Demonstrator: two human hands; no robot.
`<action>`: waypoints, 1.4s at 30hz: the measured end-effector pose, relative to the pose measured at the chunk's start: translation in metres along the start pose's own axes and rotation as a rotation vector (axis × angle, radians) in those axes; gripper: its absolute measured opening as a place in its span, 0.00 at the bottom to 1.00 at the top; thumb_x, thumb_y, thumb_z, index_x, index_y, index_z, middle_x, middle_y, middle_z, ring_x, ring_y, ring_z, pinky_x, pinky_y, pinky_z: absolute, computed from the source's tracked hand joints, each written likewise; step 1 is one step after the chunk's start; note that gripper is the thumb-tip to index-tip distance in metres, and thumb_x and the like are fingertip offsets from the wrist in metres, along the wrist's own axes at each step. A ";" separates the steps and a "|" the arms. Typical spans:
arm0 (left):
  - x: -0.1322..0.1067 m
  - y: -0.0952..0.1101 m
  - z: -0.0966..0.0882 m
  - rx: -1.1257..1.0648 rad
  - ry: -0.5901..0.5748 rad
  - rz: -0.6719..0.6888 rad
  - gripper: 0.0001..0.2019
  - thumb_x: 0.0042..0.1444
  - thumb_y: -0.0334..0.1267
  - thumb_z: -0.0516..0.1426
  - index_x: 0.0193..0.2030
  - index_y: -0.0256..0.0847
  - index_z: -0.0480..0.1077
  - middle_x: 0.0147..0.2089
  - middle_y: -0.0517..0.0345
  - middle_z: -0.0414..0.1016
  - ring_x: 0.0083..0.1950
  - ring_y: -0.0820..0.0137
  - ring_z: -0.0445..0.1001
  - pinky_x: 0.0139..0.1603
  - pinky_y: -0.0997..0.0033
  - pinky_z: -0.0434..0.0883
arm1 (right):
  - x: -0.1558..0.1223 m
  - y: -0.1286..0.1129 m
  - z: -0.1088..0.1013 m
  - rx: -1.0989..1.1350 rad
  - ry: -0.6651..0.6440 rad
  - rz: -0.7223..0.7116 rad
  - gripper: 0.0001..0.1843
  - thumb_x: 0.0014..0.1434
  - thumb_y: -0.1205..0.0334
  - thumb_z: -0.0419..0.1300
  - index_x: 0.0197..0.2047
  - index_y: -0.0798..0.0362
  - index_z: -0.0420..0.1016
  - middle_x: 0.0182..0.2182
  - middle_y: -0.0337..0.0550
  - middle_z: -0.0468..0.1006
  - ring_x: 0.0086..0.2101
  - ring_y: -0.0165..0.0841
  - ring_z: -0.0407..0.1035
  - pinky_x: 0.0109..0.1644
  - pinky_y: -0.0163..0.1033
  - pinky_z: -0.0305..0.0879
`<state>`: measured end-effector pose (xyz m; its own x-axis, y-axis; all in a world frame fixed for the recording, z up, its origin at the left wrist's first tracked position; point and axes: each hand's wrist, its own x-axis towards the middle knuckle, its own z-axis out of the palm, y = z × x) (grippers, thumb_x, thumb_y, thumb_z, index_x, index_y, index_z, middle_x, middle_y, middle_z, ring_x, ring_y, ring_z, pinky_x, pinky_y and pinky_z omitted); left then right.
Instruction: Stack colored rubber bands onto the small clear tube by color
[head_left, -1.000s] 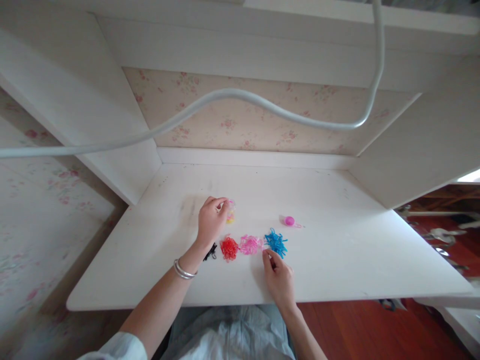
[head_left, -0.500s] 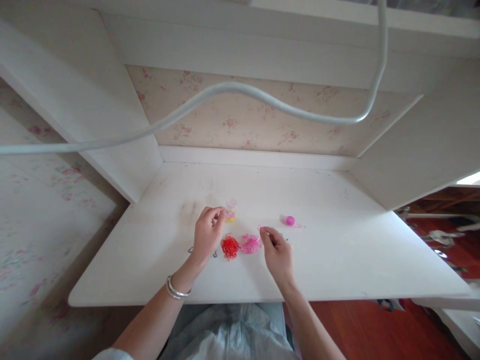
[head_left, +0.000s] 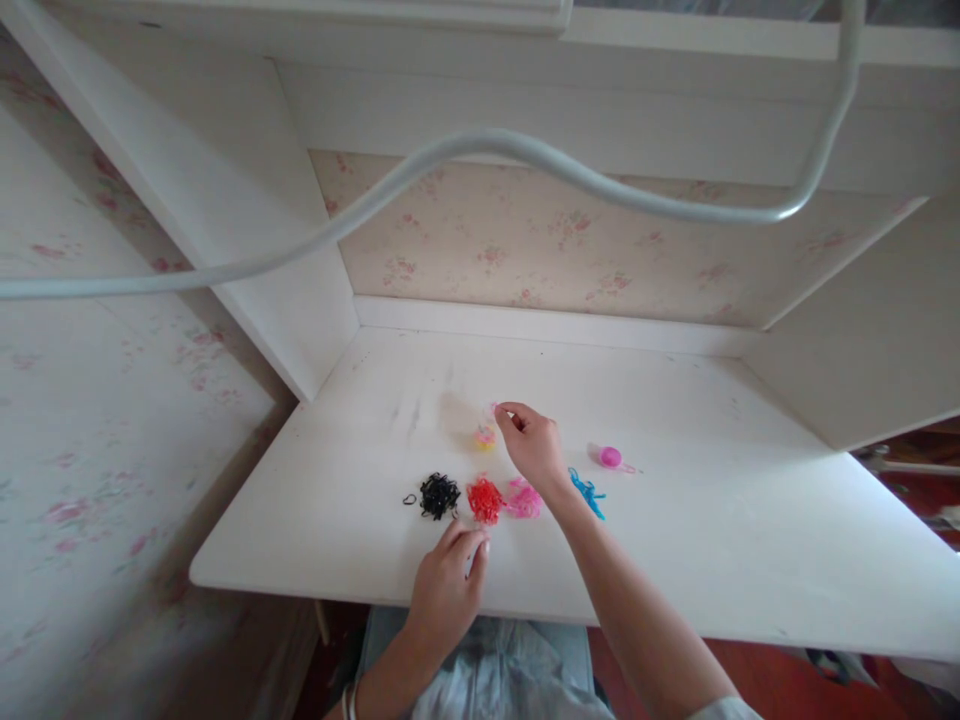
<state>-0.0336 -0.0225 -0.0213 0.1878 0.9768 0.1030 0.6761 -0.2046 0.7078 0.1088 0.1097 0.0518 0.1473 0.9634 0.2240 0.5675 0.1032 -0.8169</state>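
Note:
My right hand [head_left: 529, 440] reaches over the desk with thumb and forefinger pinched on a small pink rubber band [head_left: 493, 409], only partly visible. Just below those fingertips stands a small clear container [head_left: 485, 437] with yellow and pink bits inside. My left hand [head_left: 450, 580] is near the front edge, its thumb and forefinger tips drawn together; anything between them is too small to make out. Its fingertips are close to a pile of red rubber bands [head_left: 485, 500]. Beside this lie a pile of black bands [head_left: 439, 495] and a pile of pink bands [head_left: 523, 498], partly behind my right wrist.
Blue bands [head_left: 587, 492] lie right of my right forearm. A round magenta piece [head_left: 610, 457] with a small pink band by it is farther right. A white cable [head_left: 495, 145] crosses in front of the view. Side panels and a back ledge bound the white desk [head_left: 712, 540].
My left hand has drawn back from the container to the front of the desk, uncovering the black pile. My right hand has moved left and up to the container, uncovering the blue bands.

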 end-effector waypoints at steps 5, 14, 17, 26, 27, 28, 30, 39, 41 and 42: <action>0.006 0.004 0.000 0.027 -0.046 -0.005 0.14 0.64 0.37 0.45 0.43 0.45 0.72 0.40 0.57 0.72 0.40 0.71 0.72 0.41 0.74 0.68 | -0.001 0.001 -0.004 -0.012 -0.019 0.007 0.18 0.57 0.54 0.52 0.38 0.53 0.80 0.19 0.35 0.70 0.20 0.26 0.59 0.27 0.31 0.53; 0.010 0.002 -0.002 0.101 -0.111 0.013 0.11 0.62 0.36 0.48 0.43 0.46 0.70 0.42 0.58 0.72 0.40 0.73 0.73 0.40 0.76 0.68 | -0.040 0.035 -0.024 0.001 -0.018 0.143 0.16 0.58 0.52 0.52 0.39 0.51 0.78 0.18 0.32 0.66 0.20 0.27 0.59 0.25 0.31 0.53; 0.016 0.004 -0.001 0.188 -0.108 0.037 0.10 0.62 0.37 0.48 0.43 0.47 0.70 0.43 0.58 0.72 0.38 0.72 0.74 0.39 0.75 0.68 | -0.072 0.057 -0.029 -0.090 -0.087 0.176 0.16 0.59 0.53 0.52 0.39 0.51 0.77 0.18 0.34 0.69 0.20 0.28 0.62 0.25 0.31 0.54; 0.046 0.022 0.015 0.516 -0.106 0.163 0.11 0.63 0.39 0.45 0.43 0.45 0.68 0.43 0.56 0.70 0.32 0.70 0.74 0.25 0.73 0.64 | -0.124 0.082 -0.026 -0.454 -0.233 0.121 0.15 0.62 0.56 0.51 0.48 0.44 0.75 0.29 0.39 0.79 0.29 0.32 0.72 0.31 0.32 0.58; 0.048 0.023 0.017 0.536 -0.107 0.169 0.11 0.63 0.39 0.45 0.42 0.45 0.68 0.43 0.57 0.70 0.31 0.70 0.74 0.24 0.72 0.64 | -0.125 0.082 -0.025 -0.483 -0.235 0.121 0.15 0.62 0.56 0.51 0.48 0.43 0.75 0.30 0.39 0.80 0.30 0.33 0.73 0.31 0.33 0.58; 0.050 0.023 0.019 0.549 -0.107 0.174 0.11 0.63 0.38 0.46 0.43 0.45 0.68 0.43 0.57 0.70 0.31 0.70 0.74 0.24 0.72 0.63 | -0.126 0.082 -0.025 -0.502 -0.234 0.119 0.15 0.62 0.56 0.51 0.48 0.43 0.74 0.31 0.39 0.80 0.30 0.33 0.73 0.31 0.33 0.58; 0.052 0.023 0.022 0.559 -0.103 0.177 0.11 0.63 0.36 0.46 0.44 0.46 0.68 0.43 0.56 0.70 0.32 0.70 0.74 0.24 0.73 0.63 | -0.127 0.082 -0.023 -0.523 -0.219 0.110 0.15 0.63 0.55 0.50 0.47 0.42 0.74 0.32 0.39 0.80 0.31 0.33 0.74 0.31 0.33 0.57; 0.052 0.023 0.019 0.376 -0.080 0.142 0.11 0.63 0.39 0.48 0.44 0.48 0.71 0.41 0.58 0.70 0.35 0.73 0.74 0.31 0.76 0.67 | -0.133 0.091 -0.021 -0.481 -0.115 0.086 0.18 0.66 0.56 0.45 0.44 0.45 0.76 0.32 0.40 0.80 0.31 0.32 0.74 0.31 0.31 0.57; 0.052 0.022 0.018 0.305 -0.073 0.132 0.11 0.63 0.39 0.49 0.44 0.48 0.72 0.40 0.58 0.70 0.36 0.74 0.74 0.35 0.77 0.68 | -0.134 0.093 -0.021 -0.450 -0.097 0.085 0.18 0.66 0.56 0.45 0.45 0.45 0.76 0.33 0.40 0.81 0.31 0.32 0.75 0.32 0.31 0.58; 0.052 0.021 0.018 0.273 -0.068 0.126 0.10 0.62 0.39 0.50 0.43 0.47 0.72 0.40 0.58 0.70 0.36 0.74 0.73 0.36 0.77 0.68 | -0.134 0.093 -0.022 -0.434 -0.090 0.085 0.18 0.66 0.56 0.45 0.45 0.45 0.76 0.33 0.40 0.81 0.32 0.32 0.75 0.33 0.31 0.59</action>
<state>0.0035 0.0232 -0.0139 0.3235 0.9380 0.1248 0.8092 -0.3426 0.4772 0.1598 -0.0151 -0.0430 0.1484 0.9835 0.1031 0.8462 -0.0724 -0.5280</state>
